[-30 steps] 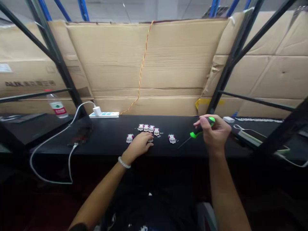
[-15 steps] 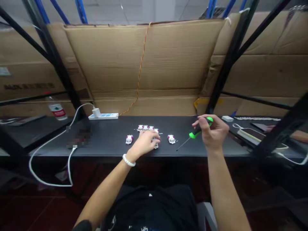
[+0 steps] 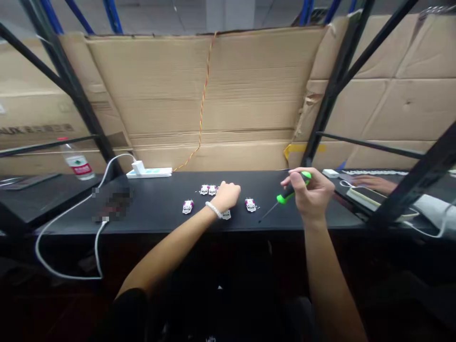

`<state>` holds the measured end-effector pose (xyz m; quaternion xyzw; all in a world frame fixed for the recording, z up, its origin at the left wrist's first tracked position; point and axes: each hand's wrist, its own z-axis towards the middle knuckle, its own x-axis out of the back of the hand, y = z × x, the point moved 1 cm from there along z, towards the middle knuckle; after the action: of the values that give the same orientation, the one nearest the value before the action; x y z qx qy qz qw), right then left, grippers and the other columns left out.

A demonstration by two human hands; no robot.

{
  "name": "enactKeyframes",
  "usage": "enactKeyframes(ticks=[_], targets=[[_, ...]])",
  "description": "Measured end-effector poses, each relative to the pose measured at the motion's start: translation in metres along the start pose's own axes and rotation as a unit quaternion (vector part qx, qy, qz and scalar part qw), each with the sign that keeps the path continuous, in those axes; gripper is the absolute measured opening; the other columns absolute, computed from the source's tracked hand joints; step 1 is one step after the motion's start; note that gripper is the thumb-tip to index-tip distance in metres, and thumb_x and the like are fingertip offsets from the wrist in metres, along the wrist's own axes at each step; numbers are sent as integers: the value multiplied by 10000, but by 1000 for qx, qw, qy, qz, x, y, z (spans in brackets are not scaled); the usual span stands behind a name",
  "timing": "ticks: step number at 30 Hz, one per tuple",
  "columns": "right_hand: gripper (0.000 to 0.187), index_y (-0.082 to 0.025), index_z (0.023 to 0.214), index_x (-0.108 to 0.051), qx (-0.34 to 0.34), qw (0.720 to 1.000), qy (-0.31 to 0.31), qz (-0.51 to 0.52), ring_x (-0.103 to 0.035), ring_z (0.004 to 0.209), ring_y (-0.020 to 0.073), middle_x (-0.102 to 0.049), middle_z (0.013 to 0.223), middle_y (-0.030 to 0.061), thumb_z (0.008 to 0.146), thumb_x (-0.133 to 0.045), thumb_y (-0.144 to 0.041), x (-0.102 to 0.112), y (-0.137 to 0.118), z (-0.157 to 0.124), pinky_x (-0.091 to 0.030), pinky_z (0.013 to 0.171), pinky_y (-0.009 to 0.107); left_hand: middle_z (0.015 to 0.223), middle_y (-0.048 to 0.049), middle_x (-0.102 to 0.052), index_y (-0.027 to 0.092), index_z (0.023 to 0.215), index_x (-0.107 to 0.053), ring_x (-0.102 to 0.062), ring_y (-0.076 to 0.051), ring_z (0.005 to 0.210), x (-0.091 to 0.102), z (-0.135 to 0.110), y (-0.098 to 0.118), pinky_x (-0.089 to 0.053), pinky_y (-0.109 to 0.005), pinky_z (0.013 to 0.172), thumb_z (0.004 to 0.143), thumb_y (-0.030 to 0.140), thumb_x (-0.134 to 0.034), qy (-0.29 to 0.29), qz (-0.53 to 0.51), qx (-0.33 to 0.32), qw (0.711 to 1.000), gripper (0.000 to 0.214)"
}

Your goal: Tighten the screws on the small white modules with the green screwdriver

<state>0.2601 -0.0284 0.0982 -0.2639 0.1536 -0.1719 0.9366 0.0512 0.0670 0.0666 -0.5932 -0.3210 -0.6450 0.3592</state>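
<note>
One screwdriver (image 3: pixel 280 199), gripped in right hand (image 3: pixel 313 195), slants tip down-left; left hand (image 3: pixel 228 194) clenched over modules (image 3: pixel 208 190).

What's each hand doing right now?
Left hand: curled over the small white parts, grip cannot be told.
Right hand: closed on the green-handled screwdriver.

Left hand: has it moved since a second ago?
Yes. The left hand went forward and right, away from the lone left module, over the back row.
</note>
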Motion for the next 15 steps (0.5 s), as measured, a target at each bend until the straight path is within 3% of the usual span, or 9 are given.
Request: enactKeyframes(ticks=[5, 9, 12, 15], targets=[[220, -196, 848, -769, -7, 1000, -1, 3, -681, 496, 134, -746, 637, -6, 873, -850, -398, -1, -1, 0, -547, 506, 233, 1028, -219, -809, 97, 967, -804, -770, -329, 1096, -2, -2, 1, -493, -467, 1080, 931, 41, -566, 3, 3, -7, 1000, 247], [211, -195, 846, -768, -1, 1000, -2, -3, -700, 506, 143, -746, 631, -8, 871, -848, -389, -1, -3, 1, -548, 506, 237, 967, -129, -833, 156, 892, -828, -782, -275, 1006, 3, -2, -1, -530, -389, 1026, 878, 58, -660, -8, -31, -21, 999, 196], [209, -197, 848, -765, 3, 1000, 2, -5, -699, 503, 145, -743, 630, -11, 877, -841, -389, 2, -3, 1, -550, 504, 242, 999, -93, -846, 179, 980, -853, -776, -238, 997, 12, 0, -8, -550, -327, 970, 889, 77, -653, 4, -61, -20, 998, 242], [222, -202, 853, -760, 4, 1000, 8, -7, -706, 508, 154, -740, 634, -17, 880, -838, -408, 4, -2, 3, -561, 507, 255, 1052, -116, -847, 155, 1064, -856, -772, -240, 1024, 21, 1, -18, -560, -317, 946, 912, 88, -620, 23, -77, -1, 997, 288]])
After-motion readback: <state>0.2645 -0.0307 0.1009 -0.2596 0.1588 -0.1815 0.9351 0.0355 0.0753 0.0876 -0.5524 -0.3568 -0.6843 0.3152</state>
